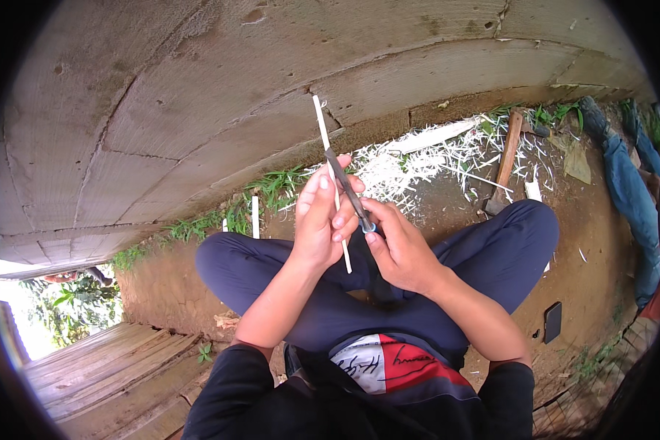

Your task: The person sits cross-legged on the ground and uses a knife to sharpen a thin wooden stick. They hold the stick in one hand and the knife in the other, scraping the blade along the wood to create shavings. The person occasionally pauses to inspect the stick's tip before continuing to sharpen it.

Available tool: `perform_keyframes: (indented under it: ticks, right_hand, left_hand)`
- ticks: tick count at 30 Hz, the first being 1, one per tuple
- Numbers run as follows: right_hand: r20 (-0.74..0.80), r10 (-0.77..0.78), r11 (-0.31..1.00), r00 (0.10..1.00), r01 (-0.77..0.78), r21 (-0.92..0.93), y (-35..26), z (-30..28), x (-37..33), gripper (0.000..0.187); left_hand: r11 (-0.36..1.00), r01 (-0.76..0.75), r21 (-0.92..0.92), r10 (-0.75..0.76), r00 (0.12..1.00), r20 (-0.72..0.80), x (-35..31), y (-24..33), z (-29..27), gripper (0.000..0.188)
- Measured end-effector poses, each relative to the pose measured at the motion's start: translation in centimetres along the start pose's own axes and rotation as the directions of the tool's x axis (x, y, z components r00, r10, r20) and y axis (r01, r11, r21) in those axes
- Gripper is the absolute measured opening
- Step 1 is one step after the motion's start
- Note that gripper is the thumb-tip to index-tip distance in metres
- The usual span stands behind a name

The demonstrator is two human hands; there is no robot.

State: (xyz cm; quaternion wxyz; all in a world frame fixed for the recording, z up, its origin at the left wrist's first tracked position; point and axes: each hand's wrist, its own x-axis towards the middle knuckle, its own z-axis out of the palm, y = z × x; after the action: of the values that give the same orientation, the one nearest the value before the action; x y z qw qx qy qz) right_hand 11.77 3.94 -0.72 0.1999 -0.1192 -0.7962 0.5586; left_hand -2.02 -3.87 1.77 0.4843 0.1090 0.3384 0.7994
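Observation:
My left hand point(317, 220) is closed around a thin, pale wooden stick point(320, 121). The stick runs steeply, its upper end tilted a little left and its lower end showing below my fingers. My right hand point(402, 249) grips a knife point(349, 186) by its handle, which has a blue-edged end and is mostly hidden by the fingers. The knife's dark blade lies slantwise across the stick, close to my left fingers. Both hands are held above my crossed legs point(484, 253).
Curled pale shavings point(396, 172) cover the ground ahead, with a wood slab point(444, 136) among them. A wooden-handled tool point(509, 150) lies to their right. A cut stick point(255, 218) stands left. Another person's jeans-clad leg point(629, 205), a phone point(553, 323) and a block wall point(220, 95) border me.

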Motion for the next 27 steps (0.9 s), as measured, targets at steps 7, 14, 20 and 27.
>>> perform_keyframes:
  ticks: [7, 14, 20, 27]
  right_hand:
    - [-0.063, 0.349, 0.914, 0.935, -0.325, 0.242, -1.5, 0.1, -1.0, 0.044]
    - [-0.063, 0.153, 0.987, 0.986, -0.155, -0.038, -2.0, 0.9, -1.7, 0.045]
    - [-0.110, 0.015, 0.986, 0.994, -0.033, -0.163, -1.9, 0.9, -1.6, 0.046]
    - [-0.122, -0.038, 0.978, 0.992, 0.012, -0.209, -1.5, 1.2, -1.6, 0.049]
  left_hand:
    - [0.946, -0.052, 0.321, 0.113, 0.978, -0.176, 0.1, -0.1, -0.1, 0.035]
    - [0.923, -0.083, 0.375, 0.172, 0.962, -0.211, 0.3, 0.5, -1.0, 0.038]
    - [0.926, -0.071, 0.370, 0.148, 0.972, -0.184, 0.1, 0.6, -0.7, 0.040]
    - [0.909, -0.083, 0.409, 0.157, 0.976, -0.151, -0.3, 0.5, -0.7, 0.040]
